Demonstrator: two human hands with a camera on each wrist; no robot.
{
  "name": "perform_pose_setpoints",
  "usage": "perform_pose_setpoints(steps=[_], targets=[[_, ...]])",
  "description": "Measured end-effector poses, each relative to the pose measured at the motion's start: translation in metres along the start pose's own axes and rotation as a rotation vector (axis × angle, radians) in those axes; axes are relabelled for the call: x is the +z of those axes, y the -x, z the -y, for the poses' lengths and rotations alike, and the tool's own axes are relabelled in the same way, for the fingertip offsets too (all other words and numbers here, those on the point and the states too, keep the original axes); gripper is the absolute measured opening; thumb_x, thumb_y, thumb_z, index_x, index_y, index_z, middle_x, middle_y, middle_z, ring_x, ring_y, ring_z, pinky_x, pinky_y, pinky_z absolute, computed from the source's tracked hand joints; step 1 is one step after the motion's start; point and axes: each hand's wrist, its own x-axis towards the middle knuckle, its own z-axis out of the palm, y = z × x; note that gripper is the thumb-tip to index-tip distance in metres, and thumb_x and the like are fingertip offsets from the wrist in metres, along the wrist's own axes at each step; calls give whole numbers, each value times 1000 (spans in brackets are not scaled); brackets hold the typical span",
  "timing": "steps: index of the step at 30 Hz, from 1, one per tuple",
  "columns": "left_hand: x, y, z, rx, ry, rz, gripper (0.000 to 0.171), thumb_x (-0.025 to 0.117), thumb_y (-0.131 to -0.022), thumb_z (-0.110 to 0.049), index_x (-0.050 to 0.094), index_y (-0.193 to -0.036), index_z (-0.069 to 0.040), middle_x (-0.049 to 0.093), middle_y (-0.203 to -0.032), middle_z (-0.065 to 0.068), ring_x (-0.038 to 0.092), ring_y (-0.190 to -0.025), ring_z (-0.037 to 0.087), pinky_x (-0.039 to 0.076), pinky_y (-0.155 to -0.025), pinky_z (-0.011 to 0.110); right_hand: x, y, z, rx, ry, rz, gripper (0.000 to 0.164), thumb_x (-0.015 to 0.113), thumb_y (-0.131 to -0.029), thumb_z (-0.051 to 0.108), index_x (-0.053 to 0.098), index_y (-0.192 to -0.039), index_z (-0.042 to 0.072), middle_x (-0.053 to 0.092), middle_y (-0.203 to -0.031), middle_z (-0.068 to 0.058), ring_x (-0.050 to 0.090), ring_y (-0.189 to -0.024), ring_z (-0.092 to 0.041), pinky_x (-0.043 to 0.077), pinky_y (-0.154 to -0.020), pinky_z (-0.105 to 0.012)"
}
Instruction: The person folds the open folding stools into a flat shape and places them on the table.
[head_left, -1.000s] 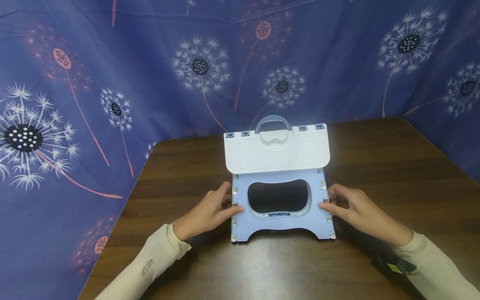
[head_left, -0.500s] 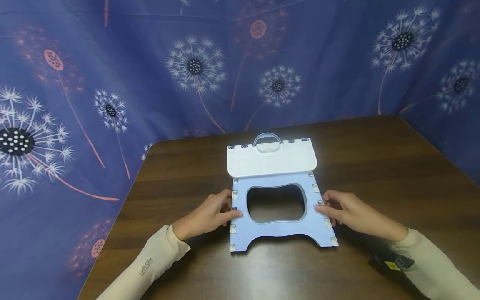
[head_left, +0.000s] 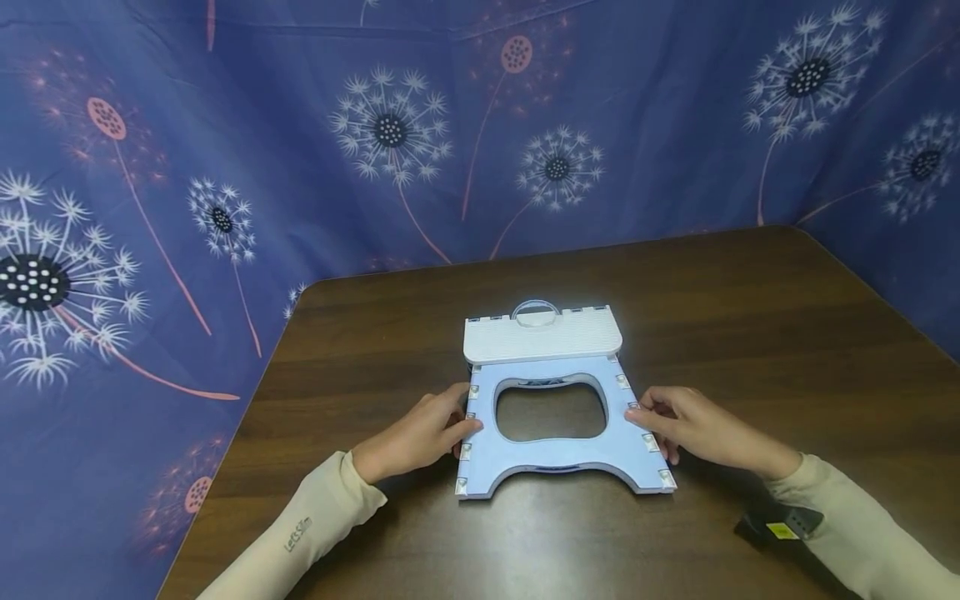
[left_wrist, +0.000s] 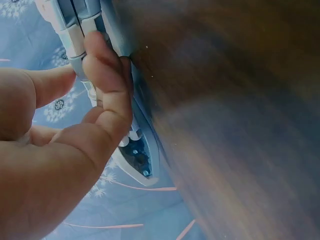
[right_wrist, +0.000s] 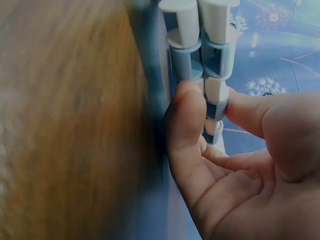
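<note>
A folding step stool, its leg panel light blue (head_left: 557,452) and its textured top white (head_left: 543,337), leans back over the table with its feet toward me. A small carrying handle (head_left: 535,302) arches over the far edge. On the left side my left hand (head_left: 420,433) holds the hinged edge, thumb on the front face and fingers curled behind. My right hand (head_left: 697,427) grips the opposite side in the same way. Both wrist views show the stool's edge hinges (left_wrist: 75,44) (right_wrist: 216,90) pinched between thumb and fingers, the two panels lying close together.
Beneath everything is a dark brown wooden table (head_left: 375,333) with rounded far corners. A blue curtain (head_left: 300,125) printed with dandelions hangs behind it and along the left. A black device with a yellow label (head_left: 782,531) is at the right wrist.
The stool has tipped backward, its white top sinking away from me and its panels folding closer together. Both hands have kept their hold on the sides, moving only slightly.
</note>
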Motion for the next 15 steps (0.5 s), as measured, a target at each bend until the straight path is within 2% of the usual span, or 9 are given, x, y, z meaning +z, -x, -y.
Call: perform_pose_setpoints(steps=[5,8,11,13,15], targets=[[-1,-1,0,4,-40,6,32,59,-102,-20,50,-129,-4,65,-82,-5,63,-65,12,51,-57,27,0,0,3,26,56,-34,26,60,-101,24,57,-84,6,55,-58,2,54,-47,-12,48,-45,-31],[-1,-1,1,-6,-50,11,32,60,-102,-22,51,-128,-5,65,-83,-6,63,-67,10,52,-59,27,0,0,4,29,94,-41,24,62,-100,27,61,-86,7,55,-59,3,54,-47,-11,48,-45,-30],[0,1,3,-20,-71,6,38,62,-101,-25,50,-131,-5,64,-84,-6,60,-67,8,51,-60,26,0,0,4,5,169,-71,22,66,-98,27,66,-94,6,58,-65,5,54,-51,-9,49,-48,-28],[-1,3,4,-21,-139,-33,48,62,-100,-31,48,-137,-5,63,-87,-4,58,-69,9,50,-60,27,-1,2,4,-36,271,-132,23,68,-97,26,68,-102,4,64,-76,4,59,-62,-9,53,-57,-31],[-3,5,4,-6,-248,-89,60,61,-100,-40,43,-144,-5,66,-102,2,63,-82,14,54,-70,31,-3,4,4,-86,393,-219,30,70,-95,27,68,-112,3,68,-93,0,63,-83,-14,55,-73,-38]])
